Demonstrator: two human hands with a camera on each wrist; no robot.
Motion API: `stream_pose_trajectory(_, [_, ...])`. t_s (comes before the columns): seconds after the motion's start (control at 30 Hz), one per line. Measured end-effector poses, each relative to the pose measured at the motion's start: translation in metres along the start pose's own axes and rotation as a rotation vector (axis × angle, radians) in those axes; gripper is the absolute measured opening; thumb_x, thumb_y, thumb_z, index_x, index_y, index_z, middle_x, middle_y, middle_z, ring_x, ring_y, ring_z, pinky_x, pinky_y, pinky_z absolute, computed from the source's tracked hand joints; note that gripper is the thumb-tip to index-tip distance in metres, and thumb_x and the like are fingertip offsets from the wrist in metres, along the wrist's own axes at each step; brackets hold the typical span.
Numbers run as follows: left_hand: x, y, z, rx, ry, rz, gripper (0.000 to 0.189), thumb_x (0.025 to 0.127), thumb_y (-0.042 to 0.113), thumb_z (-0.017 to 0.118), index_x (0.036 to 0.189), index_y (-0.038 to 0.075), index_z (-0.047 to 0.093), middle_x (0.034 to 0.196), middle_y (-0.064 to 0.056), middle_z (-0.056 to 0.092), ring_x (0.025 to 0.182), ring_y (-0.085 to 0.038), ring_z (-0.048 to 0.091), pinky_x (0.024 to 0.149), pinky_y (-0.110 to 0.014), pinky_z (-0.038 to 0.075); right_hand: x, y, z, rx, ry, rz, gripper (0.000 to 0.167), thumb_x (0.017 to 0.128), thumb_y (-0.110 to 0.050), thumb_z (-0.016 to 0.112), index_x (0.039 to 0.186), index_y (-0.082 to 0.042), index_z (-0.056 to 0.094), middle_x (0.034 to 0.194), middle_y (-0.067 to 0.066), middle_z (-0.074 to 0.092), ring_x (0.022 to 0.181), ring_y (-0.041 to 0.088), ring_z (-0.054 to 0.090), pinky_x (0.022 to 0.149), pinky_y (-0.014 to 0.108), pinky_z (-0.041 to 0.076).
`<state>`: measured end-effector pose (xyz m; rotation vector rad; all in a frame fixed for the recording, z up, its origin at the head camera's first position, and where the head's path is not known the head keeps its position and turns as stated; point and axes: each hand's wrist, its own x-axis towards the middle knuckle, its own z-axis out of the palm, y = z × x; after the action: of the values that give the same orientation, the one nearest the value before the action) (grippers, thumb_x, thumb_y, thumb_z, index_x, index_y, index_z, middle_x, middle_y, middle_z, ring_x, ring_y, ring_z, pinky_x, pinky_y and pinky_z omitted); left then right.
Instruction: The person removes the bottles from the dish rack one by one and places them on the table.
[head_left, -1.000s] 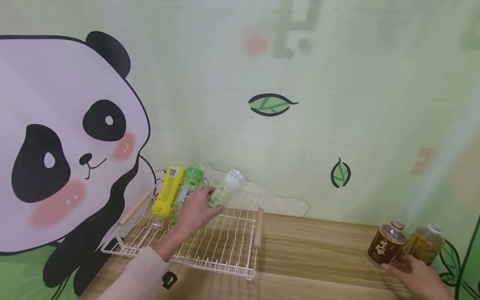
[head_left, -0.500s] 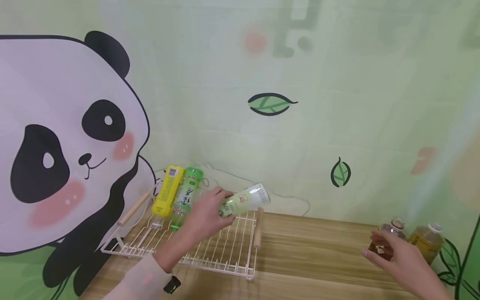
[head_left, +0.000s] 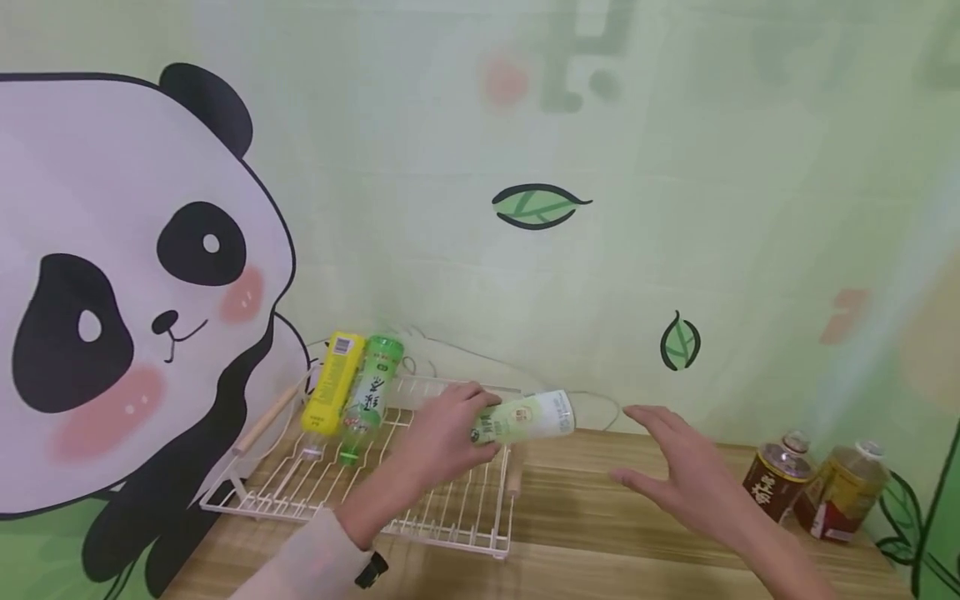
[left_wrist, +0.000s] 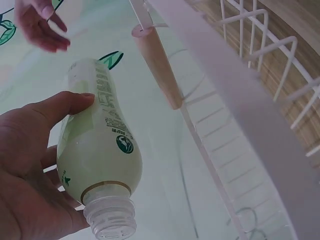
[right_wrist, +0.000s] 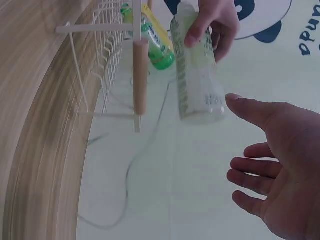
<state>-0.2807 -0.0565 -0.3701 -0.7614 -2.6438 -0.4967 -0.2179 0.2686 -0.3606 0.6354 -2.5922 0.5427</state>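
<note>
My left hand [head_left: 450,429] grips a pale green and white plastic bottle [head_left: 528,417] above the right part of a white wire rack [head_left: 442,533]. The bottle lies nearly level, its base toward the right. In the left wrist view the capless threaded neck of the bottle [left_wrist: 110,220] shows near the palm, with thumb and fingers round the body. My right hand [head_left: 693,475] is spread in the air to the right of the bottle's base, holding nothing. In the right wrist view its thumb [right_wrist: 250,110] overlaps close by the bottle's base.
A yellow-labelled bottle [head_left: 335,383] and a green bottle [head_left: 371,392] lean neck-down in the rack. Wooden handles [head_left: 515,475] line its sides. At the right of the wooden table [head_left: 600,533] stand a dark brown-labelled bottle [head_left: 776,479] and an amber bottle [head_left: 843,492].
My left hand has carried the pale bottle rightward and tipped it from slanted to nearly level. My right hand has left the brown-labelled bottle and moved left toward the pale one.
</note>
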Motion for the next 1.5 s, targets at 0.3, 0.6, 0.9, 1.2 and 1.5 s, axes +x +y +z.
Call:
stream_pose_trajectory(0.3, [0.010, 0.017, 0.008, 0.065, -0.089, 0.127, 0.061, 0.085, 0.036, 0.091, 0.137, 0.013, 0.069, 0.129, -0.001, 0.068, 0.117, -0.020, 0.061, 0.095, -0.037, 0.056, 0.037, -0.027, 0.027, -0.034, -0.023, -0.147, 0.078, 0.082, -0.035, 0.093, 0.144, -0.001, 0.059, 0.142, 0.017, 0.061, 0.130, 0.038, 0.060, 0.101, 0.055, 0.055])
stream_pose_trajectory(0.6, [0.011, 0.025, 0.011, 0.069, -0.125, 0.159, 0.060, 0.085, 0.035, 0.091, 0.137, 0.017, 0.068, 0.124, 0.004, 0.066, 0.108, -0.014, 0.059, 0.084, -0.025, 0.054, 0.048, -0.037, 0.048, -0.148, -0.058, -0.222, 0.075, 0.080, -0.038, 0.095, 0.138, -0.001, 0.063, 0.135, 0.013, 0.065, 0.124, 0.033, 0.063, 0.100, 0.048, 0.057])
stream_pose_trajectory(0.9, [0.010, 0.033, 0.008, 0.086, -0.133, 0.169, 0.060, 0.085, 0.034, 0.092, 0.137, 0.016, 0.068, 0.124, 0.004, 0.066, 0.109, -0.013, 0.059, 0.086, -0.023, 0.054, 0.043, -0.040, 0.054, -0.209, -0.008, -0.246, 0.066, 0.078, -0.029, 0.097, 0.128, 0.001, 0.067, 0.124, 0.012, 0.069, 0.112, 0.028, 0.066, 0.088, 0.042, 0.060])
stream_pose_trajectory(1.2, [0.009, 0.035, 0.007, 0.082, -0.129, 0.189, 0.061, 0.085, 0.035, 0.091, 0.137, 0.014, 0.068, 0.124, 0.003, 0.066, 0.110, -0.013, 0.059, 0.086, -0.021, 0.054, 0.044, -0.040, 0.052, -0.231, -0.005, -0.291, 0.062, 0.078, -0.028, 0.097, 0.124, 0.000, 0.068, 0.118, 0.009, 0.070, 0.107, 0.024, 0.065, 0.082, 0.038, 0.059])
stream_pose_trajectory(1.5, [0.008, 0.029, 0.005, 0.115, -0.152, 0.182, 0.067, 0.087, 0.042, 0.088, 0.142, 0.014, 0.063, 0.130, 0.001, 0.062, 0.114, -0.015, 0.057, 0.092, -0.029, 0.053, 0.045, -0.036, 0.048, -0.236, -0.023, -0.312, 0.061, 0.077, -0.028, 0.097, 0.123, 0.000, 0.068, 0.118, 0.010, 0.069, 0.105, 0.024, 0.065, 0.082, 0.038, 0.060])
